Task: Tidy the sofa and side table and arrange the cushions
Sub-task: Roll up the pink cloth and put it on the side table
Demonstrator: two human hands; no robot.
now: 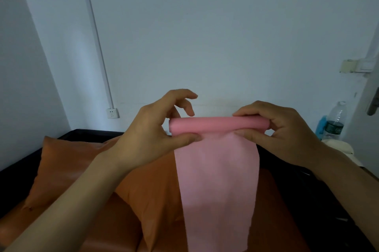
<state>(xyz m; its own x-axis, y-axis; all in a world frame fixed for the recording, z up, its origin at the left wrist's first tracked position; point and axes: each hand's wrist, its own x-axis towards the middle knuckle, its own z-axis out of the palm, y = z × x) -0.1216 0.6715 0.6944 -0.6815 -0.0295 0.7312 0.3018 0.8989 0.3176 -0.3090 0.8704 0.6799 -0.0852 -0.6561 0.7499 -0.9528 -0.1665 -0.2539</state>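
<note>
A pink cloth [217, 186] hangs in the air in front of me, its top edge rolled into a tight tube. My left hand [151, 128] pinches the left end of the roll between thumb and fingers. At the right end, my right hand [281, 128] grips the roll with fingers over the top and thumb below. The loose length of the cloth drops straight down over the orange cushions [67, 165] lying on the dark sofa [18, 167].
A clear water bottle [336, 120] and a blue item [321, 126] stand at the right, beside a cream object [340, 147]. A wall socket [112, 113] sits low on the left wall. A door handle [374, 104] shows at the far right.
</note>
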